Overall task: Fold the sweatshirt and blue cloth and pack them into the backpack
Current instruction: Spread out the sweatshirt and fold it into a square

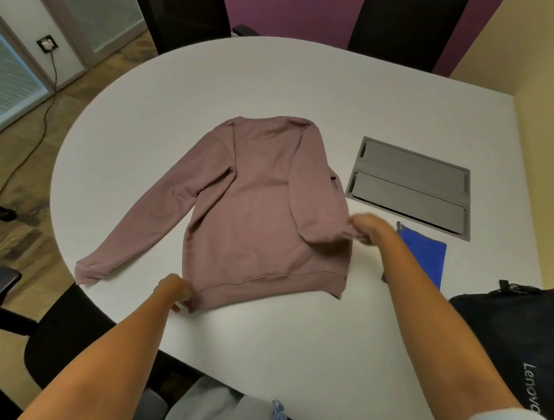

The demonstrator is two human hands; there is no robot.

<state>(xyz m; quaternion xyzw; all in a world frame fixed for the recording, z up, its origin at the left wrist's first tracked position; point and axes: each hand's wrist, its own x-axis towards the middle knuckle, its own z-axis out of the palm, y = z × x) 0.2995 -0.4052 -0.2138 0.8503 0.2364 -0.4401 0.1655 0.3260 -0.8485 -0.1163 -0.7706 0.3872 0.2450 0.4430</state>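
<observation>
Nearest, the left hand (174, 292) pinches the sweatshirt (260, 209) hem by the tabletop (265, 335) near edge; the right hand (364, 228) grips its folded-in sleeve cuff. The blue cloth (425, 252) and backpack (510, 337) wait near the right edge. Letting go unevenly could let the sleeve slide back and skew the fold.

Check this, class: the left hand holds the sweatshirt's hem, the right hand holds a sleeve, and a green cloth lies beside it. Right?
Not quite. The cloth is blue, as the head view shows. The left hand does hold the sweatshirt hem, and the right hand a sleeve.
</observation>
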